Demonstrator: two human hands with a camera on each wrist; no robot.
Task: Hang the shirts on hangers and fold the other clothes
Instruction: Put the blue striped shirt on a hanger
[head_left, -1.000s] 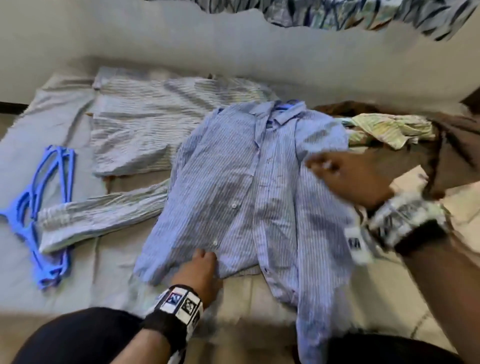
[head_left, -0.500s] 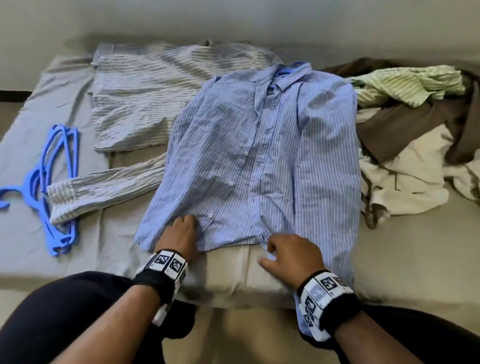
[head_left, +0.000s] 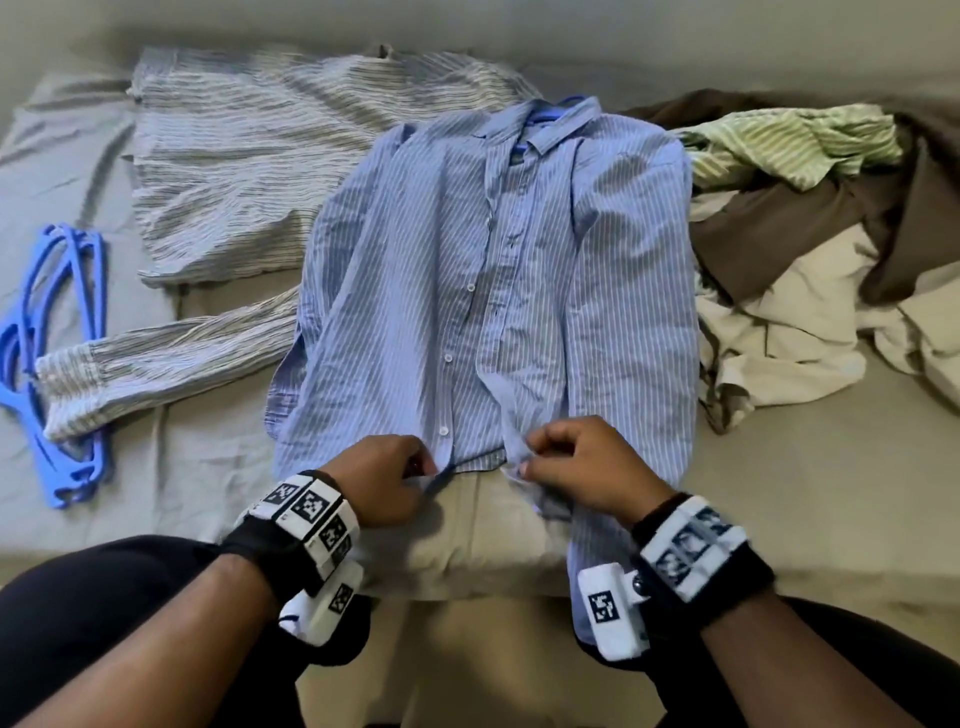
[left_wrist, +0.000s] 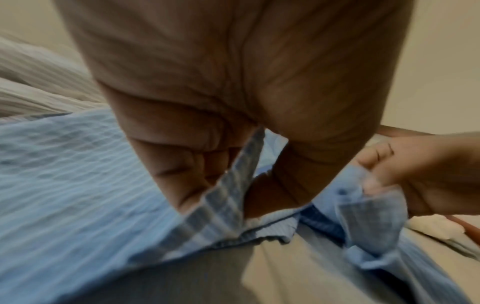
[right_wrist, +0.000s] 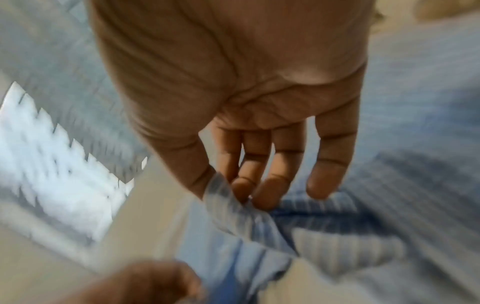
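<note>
A blue striped shirt (head_left: 498, 291) lies face up on the bed, a blue hanger (head_left: 550, 106) showing at its collar. My left hand (head_left: 384, 480) pinches the button-side front edge at the shirt's hem (left_wrist: 233, 185). Beside it, my right hand (head_left: 582, 467) pinches the other front edge at the hem (right_wrist: 223, 195). The two hands are close together over the bottom of the blue striped shirt, with its placket open between them. A grey striped shirt (head_left: 270, 171) lies spread at the back left, one sleeve stretched toward the left.
Several blue hangers (head_left: 57, 358) lie stacked at the bed's left side. A heap of green striped (head_left: 795, 140), brown (head_left: 810, 218) and cream clothes (head_left: 795, 332) sits at the right. The bed's front edge (head_left: 467, 592) is just under my wrists, my knees below it.
The right hand came down from the shirt's right sleeve to the hem. Both hands then closed in toward the middle and took hold of the two front edges.
</note>
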